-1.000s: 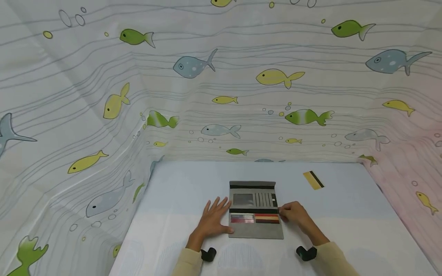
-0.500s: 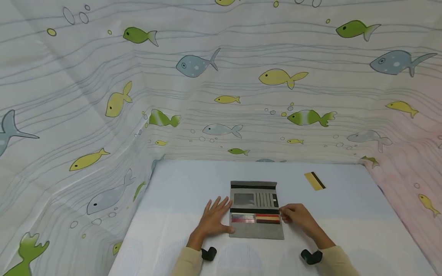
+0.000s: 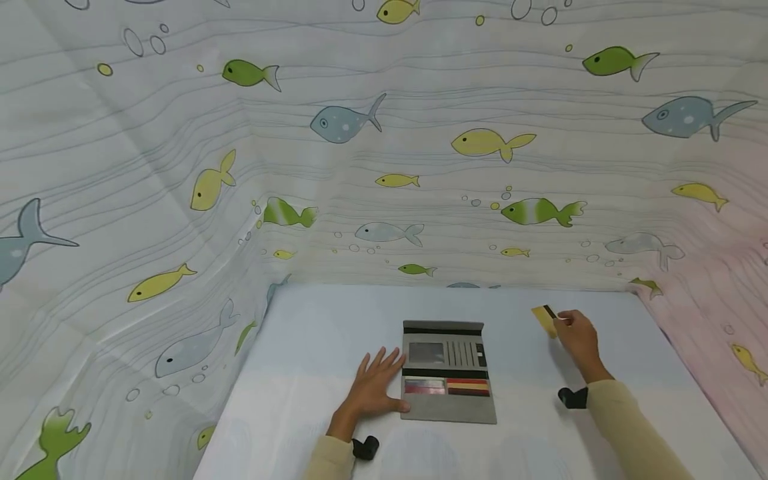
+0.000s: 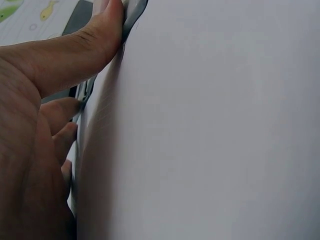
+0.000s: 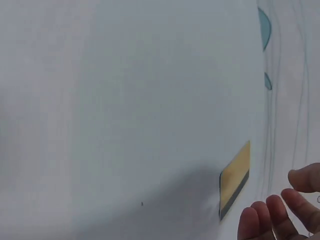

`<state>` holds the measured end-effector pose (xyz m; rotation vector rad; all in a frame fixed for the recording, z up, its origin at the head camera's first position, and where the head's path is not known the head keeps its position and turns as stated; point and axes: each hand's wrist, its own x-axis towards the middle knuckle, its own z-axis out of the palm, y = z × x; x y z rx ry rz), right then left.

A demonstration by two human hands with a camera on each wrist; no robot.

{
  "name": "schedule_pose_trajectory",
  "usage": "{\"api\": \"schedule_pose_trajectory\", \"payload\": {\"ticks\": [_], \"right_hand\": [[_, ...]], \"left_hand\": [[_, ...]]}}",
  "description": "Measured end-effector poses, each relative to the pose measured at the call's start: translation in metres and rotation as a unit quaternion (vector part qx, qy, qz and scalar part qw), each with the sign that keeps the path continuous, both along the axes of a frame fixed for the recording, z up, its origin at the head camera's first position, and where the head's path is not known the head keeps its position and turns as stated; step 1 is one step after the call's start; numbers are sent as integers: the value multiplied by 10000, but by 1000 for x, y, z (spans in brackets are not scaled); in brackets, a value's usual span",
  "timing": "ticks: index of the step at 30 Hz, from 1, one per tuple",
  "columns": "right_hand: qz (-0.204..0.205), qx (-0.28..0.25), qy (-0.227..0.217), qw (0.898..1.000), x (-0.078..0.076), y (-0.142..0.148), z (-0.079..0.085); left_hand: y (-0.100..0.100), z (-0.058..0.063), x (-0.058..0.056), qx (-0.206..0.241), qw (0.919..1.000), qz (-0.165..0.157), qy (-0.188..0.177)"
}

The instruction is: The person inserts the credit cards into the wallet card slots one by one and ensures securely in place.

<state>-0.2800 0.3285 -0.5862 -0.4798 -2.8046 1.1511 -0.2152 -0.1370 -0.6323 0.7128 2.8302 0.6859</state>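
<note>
A grey wallet (image 3: 450,410) lies unfolded on the table, with several cards (image 3: 468,388) in its lower slots. Against its left side rests my left hand (image 3: 372,390), fingers spread and thumb on the lower left edge. The left wrist view shows the left thumb (image 4: 85,55) along that edge. A gold card (image 3: 542,320) with a black stripe lies at the back right. My right hand (image 3: 579,340) is over the card's right side, overlapping it in the head view. In the right wrist view, the card (image 5: 235,175) appears beside the right fingers (image 5: 277,212), thumb and forefinger apart.
The white table (image 3: 336,320) ends at a fish-printed curtain (image 3: 390,207) behind and on both sides. A black wrist device (image 3: 366,448) sits at the left cuff, and another wrist device (image 3: 573,399) at the right.
My right hand has left the wallet's right edge and moved right and away to the gold card. The left hand stays on the wallet. The head view has shifted slightly.
</note>
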Motion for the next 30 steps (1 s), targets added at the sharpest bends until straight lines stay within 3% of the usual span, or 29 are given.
{"api": "schedule_pose_trajectory", "payload": {"ticks": [5, 12, 17, 21, 30], "right_hand": [[9, 178, -329, 9993, -7, 19, 2], [394, 522, -1047, 9924, -12, 31, -11], [497, 690, -1206, 9891, -15, 31, -17], [398, 852, -1172, 9886, -17, 27, -22], [157, 840, -550, 9948, -19, 23, -32]], "left_hand": [[2, -4, 4, 22, 10000, -28, 51], [1, -8, 6, -23, 10000, 1, -58], [1, -6, 4, -15, 10000, 26, -55], [1, -5, 3, -16, 10000, 6, -65], [2, -2, 2, 44, 10000, -4, 25]]}}
